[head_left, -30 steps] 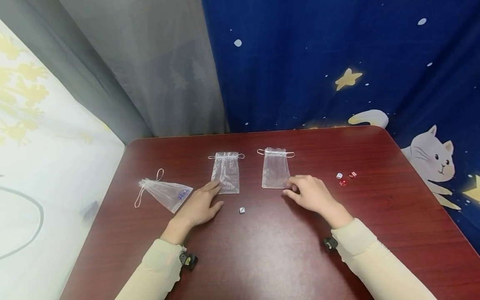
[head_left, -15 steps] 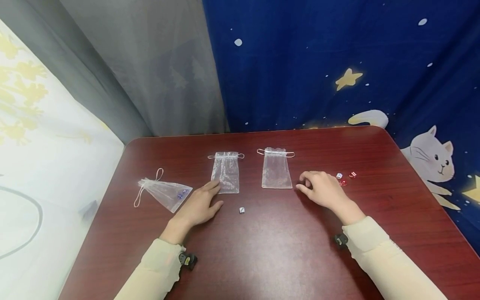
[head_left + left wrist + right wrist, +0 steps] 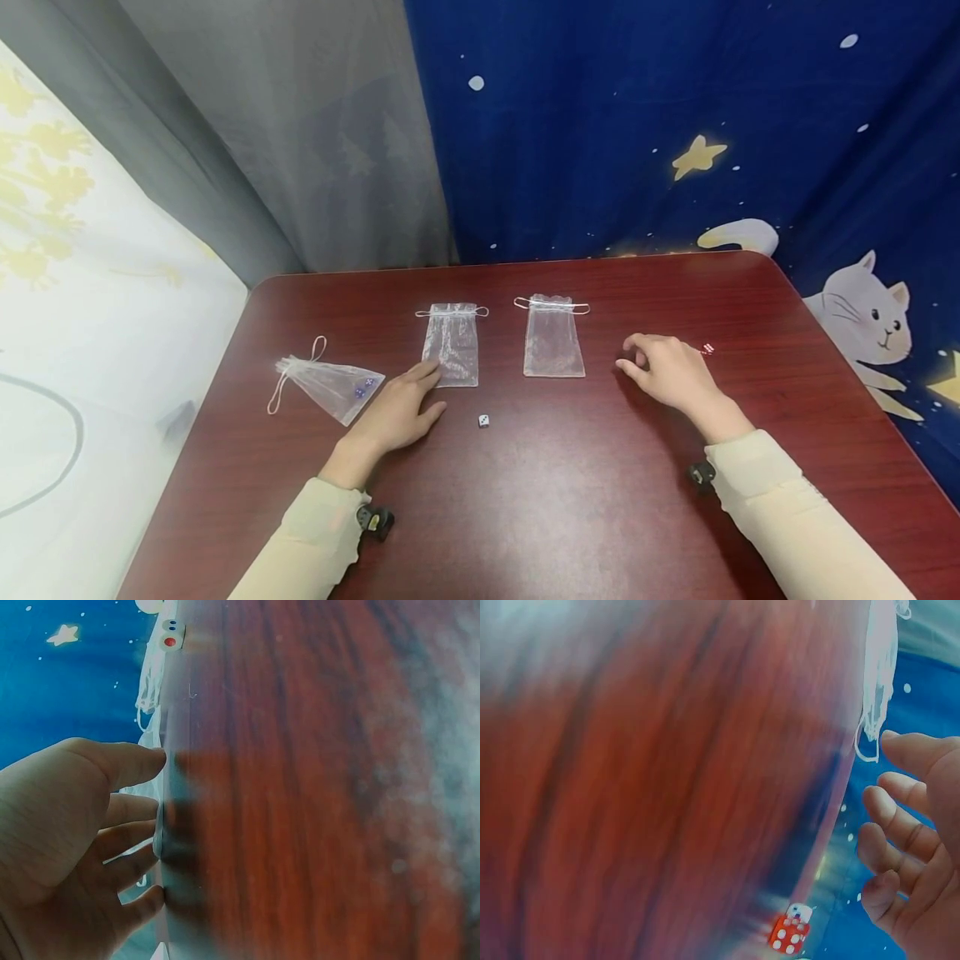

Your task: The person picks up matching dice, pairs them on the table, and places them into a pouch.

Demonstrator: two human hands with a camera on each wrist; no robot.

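Observation:
My left hand (image 3: 397,411) rests on the table, its straight fingertips touching the lower left of the middle sheer drawstring bag (image 3: 452,346). In the left wrist view its fingers are spread. A white die (image 3: 483,422) lies right of that hand. My right hand (image 3: 670,371) hovers above the table with loosely bent fingers, holding nothing. Past it a red die (image 3: 708,349) peeks out; the hand hides other dice there in the head view. The right wrist view shows a red die (image 3: 789,937) and a white die (image 3: 799,910) below the fingers.
Another flat sheer bag (image 3: 553,342) lies between the hands. At the left, a sheer bag (image 3: 333,387) with its neck gathered holds blue dice (image 3: 364,387). The dark red table (image 3: 525,517) ends at curtains behind.
My right hand has moved right, away from the right-hand flat bag and over toward the dice, now covering some of them. The left hand has stayed in place.

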